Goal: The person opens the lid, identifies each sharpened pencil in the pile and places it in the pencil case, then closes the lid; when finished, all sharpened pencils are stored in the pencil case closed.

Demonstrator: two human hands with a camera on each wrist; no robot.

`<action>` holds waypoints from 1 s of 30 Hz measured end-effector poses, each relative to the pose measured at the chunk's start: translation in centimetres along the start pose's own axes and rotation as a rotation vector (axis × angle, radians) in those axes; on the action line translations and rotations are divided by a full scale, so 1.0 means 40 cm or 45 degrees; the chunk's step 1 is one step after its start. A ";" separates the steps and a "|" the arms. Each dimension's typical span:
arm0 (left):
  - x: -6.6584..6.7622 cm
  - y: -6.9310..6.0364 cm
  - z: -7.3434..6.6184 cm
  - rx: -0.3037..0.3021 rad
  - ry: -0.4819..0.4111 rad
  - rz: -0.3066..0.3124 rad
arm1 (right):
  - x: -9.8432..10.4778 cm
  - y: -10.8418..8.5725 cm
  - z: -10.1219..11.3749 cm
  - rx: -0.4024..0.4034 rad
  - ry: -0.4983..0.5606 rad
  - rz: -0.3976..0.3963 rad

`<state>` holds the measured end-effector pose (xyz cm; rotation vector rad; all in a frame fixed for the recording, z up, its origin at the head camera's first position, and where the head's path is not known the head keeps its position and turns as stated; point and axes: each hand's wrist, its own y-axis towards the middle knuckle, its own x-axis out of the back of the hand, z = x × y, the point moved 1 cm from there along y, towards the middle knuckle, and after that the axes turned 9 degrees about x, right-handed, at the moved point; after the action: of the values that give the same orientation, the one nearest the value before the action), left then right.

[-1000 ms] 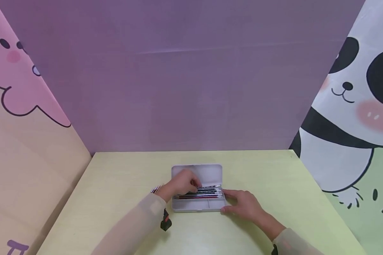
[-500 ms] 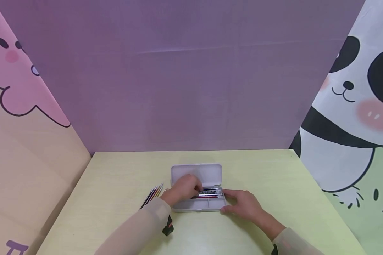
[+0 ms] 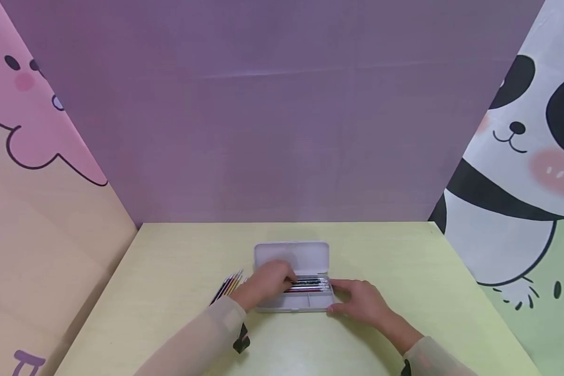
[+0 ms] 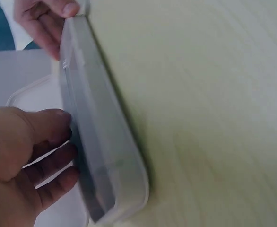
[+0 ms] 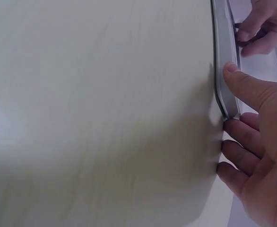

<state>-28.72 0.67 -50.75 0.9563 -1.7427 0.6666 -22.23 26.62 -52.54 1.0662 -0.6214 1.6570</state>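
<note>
A white pencil case (image 3: 291,302) lies with its lid (image 3: 312,256) raised at the back. Several pencils (image 3: 310,283) lie side by side in its long compartment. My left hand (image 3: 269,283) reaches into the case from the left, its bent fingers over the pencils. In the left wrist view, the left hand's fingertips (image 4: 65,118) go behind the case wall, so whether they pinch a pencil is hidden. My right hand (image 3: 363,302) holds the case's right end. In the right wrist view, the right thumb (image 5: 242,82) presses the front wall, with the fingers round the corner.
More pencils (image 3: 227,286) lie in a bunch on the table (image 3: 169,261), left of the case and partly behind my left forearm. A purple panel (image 3: 282,130) stands at the table's back edge. Printed walls (image 3: 507,209) flank both sides.
My left hand, above the compartment with a slanted pencil under its fingers a second ago, has lowered into the case, then shifted slightly left. My right hand stays at the case's right end.
</note>
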 end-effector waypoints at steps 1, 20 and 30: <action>0.008 -0.008 0.010 0.013 -0.049 -0.011 | 0.000 0.000 0.001 0.007 -0.003 0.005; 0.072 -0.162 0.148 0.802 -1.362 -0.023 | 0.046 0.018 0.019 0.085 0.121 0.059; 0.050 -0.178 0.144 0.797 -1.565 0.077 | 0.017 0.045 0.011 -0.169 0.710 -0.094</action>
<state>-25.98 -8.31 -50.88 2.0299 -2.6712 0.7294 -23.82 25.98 -51.58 0.4865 -0.3128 1.7195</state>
